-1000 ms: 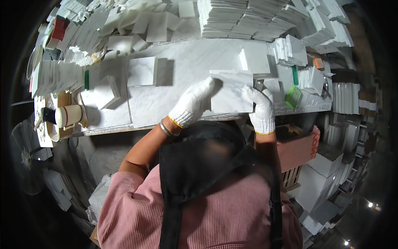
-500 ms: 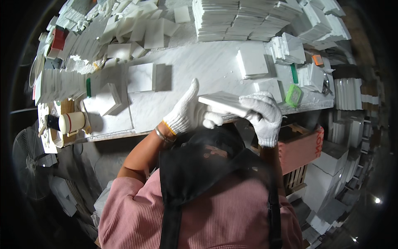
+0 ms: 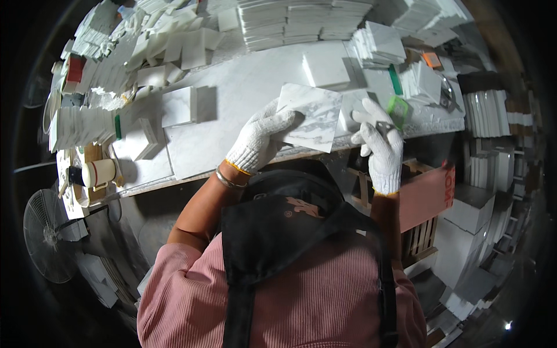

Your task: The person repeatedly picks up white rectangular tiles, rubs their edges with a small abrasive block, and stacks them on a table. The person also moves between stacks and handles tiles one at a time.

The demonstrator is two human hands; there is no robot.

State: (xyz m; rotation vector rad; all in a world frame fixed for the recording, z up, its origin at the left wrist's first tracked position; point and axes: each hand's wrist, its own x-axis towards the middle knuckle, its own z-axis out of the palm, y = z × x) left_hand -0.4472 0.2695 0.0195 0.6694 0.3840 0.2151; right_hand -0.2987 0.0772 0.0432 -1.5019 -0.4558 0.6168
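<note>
My left hand, in a white knit glove, grips a square white marble tile with grey veins by its left edge, the thumb lying over its face. The tile is tilted up above the front of the bench, its veined face showing. To its right is my right hand, gloved too, with the fingers apart and nothing in them. Just behind that hand lies a pale tile on the bench, next to a light green block. A small stack of tiles sits beyond the held one.
More tile stacks line the back of the marble bench top. At left are a row of upright tiles, a white mallet and a standing fan. A pink box stands below the right front edge.
The tile has turned from nearly edge-on to face-up and passed from my right hand to my left. My right hand has let go and opened. The view has shifted slightly.
</note>
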